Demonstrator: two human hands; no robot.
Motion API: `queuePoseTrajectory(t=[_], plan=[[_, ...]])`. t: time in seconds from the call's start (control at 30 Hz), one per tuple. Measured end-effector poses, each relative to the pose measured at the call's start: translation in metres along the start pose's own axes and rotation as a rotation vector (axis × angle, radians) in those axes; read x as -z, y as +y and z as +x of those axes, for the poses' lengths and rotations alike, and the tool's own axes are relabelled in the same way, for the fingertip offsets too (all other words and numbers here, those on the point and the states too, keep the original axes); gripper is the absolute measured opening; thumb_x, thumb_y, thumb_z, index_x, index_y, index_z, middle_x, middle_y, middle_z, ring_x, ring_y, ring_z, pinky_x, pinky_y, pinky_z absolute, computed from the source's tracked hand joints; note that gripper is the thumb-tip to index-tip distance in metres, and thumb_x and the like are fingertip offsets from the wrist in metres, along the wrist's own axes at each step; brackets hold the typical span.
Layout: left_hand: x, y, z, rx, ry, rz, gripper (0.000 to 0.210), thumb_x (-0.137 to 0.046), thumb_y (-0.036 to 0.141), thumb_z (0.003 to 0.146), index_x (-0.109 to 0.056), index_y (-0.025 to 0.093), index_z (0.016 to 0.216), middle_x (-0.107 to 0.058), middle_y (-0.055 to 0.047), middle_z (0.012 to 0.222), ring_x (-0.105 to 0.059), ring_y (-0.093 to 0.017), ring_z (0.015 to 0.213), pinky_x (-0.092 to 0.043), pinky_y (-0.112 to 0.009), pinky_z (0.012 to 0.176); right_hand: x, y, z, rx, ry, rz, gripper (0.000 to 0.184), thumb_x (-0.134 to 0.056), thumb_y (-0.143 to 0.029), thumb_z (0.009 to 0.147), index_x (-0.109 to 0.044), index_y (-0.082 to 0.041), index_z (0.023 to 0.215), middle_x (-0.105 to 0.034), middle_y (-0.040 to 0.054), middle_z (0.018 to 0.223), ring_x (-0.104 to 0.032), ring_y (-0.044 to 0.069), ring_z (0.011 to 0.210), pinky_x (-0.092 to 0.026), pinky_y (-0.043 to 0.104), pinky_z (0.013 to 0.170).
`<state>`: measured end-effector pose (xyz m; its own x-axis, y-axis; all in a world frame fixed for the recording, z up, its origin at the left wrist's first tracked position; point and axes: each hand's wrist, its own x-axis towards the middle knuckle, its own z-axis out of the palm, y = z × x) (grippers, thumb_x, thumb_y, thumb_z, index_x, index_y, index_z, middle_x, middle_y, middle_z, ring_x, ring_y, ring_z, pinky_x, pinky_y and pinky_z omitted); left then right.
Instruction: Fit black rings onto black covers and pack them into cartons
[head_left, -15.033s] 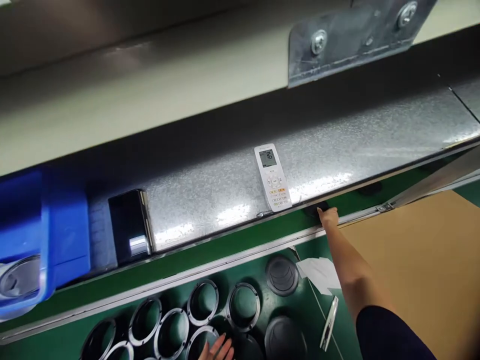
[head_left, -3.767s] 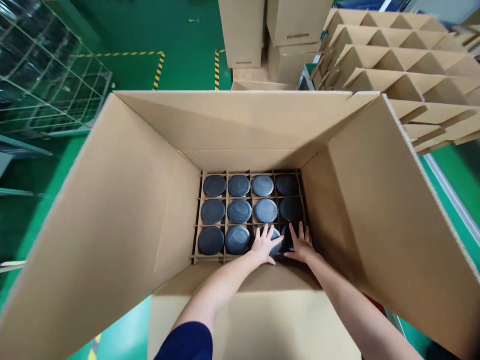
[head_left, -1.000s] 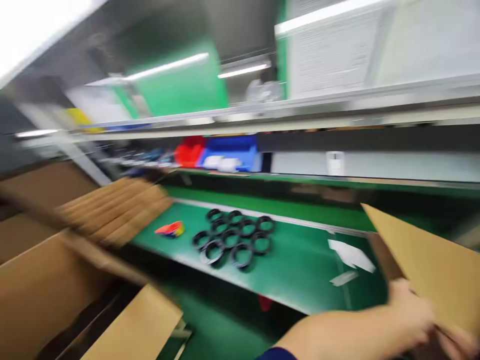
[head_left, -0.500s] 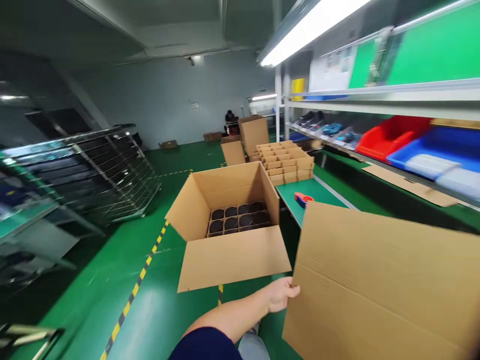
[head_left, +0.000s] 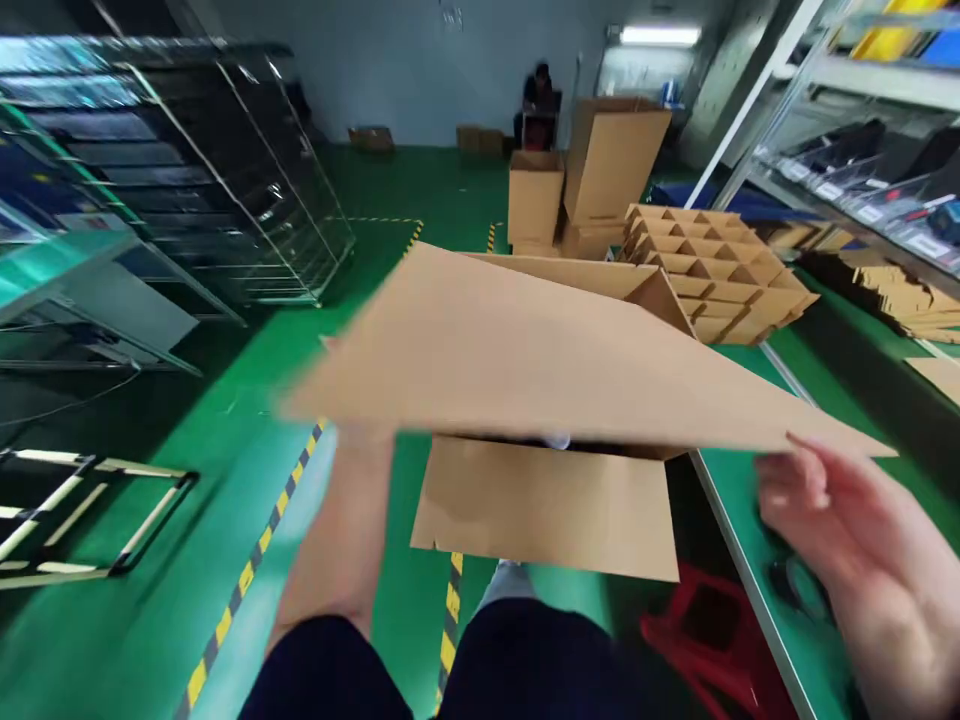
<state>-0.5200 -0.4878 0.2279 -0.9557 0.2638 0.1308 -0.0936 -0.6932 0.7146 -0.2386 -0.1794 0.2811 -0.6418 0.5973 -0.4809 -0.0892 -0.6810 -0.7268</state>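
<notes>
A flat cardboard sheet (head_left: 517, 360) is held tilted above an open cardboard box (head_left: 547, 510) and covers most of its mouth. My left hand (head_left: 361, 440) grips the sheet's left side from below; its fingers are mostly hidden and blurred. At the sheet's right corner, my right hand (head_left: 814, 495) pinches the edge between thumb and fingers. The near flap of the box hangs outward toward me. What lies inside the box is almost wholly covered by the sheet.
Stacked cardboard dividers (head_left: 712, 260) sit on a green bench at right, with a roll of tape (head_left: 799, 588) nearer. A red stool (head_left: 709, 630) stands below. Tall cartons (head_left: 619, 160) stand behind. A wire rack (head_left: 225, 180) is at left; a person (head_left: 538, 95) is far back.
The cardboard sheet has swung from the right side to over the box. My right hand has come into view on its corner. The view has tilted downward.
</notes>
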Motion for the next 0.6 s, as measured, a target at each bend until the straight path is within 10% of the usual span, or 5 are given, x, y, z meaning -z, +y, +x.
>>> queuePoseTrajectory(t=[0.2,0.6], plan=[[0.028,0.02,0.057,-0.085,0.009,0.207,0.031,-0.05,0.046,0.095,-0.068,0.027,0.111,-0.075,0.004,0.101,-0.068,-0.012,0.096,-0.055,-0.023,0.082,-0.111,-0.011,0.058,-0.094,0.125,0.024,0.021,-0.037,-0.009,0.089,-0.058,-0.014,0.088,-0.06,0.004,0.064,-0.059,0.009,0.045,-0.053,0.013,0.04],[0.046,-0.012,0.062,-0.109,0.204,0.422,0.022,-0.073,0.035,0.081,-0.07,0.019,0.096,-0.072,-0.003,0.084,-0.068,-0.014,0.079,-0.058,-0.027,0.073,-0.102,-0.003,0.164,-0.121,0.416,-0.065,0.032,-0.033,-0.005,0.091,-0.063,-0.014,0.083,-0.057,0.0047,0.065,-0.06,0.005,0.049,-0.046,0.004,0.042]])
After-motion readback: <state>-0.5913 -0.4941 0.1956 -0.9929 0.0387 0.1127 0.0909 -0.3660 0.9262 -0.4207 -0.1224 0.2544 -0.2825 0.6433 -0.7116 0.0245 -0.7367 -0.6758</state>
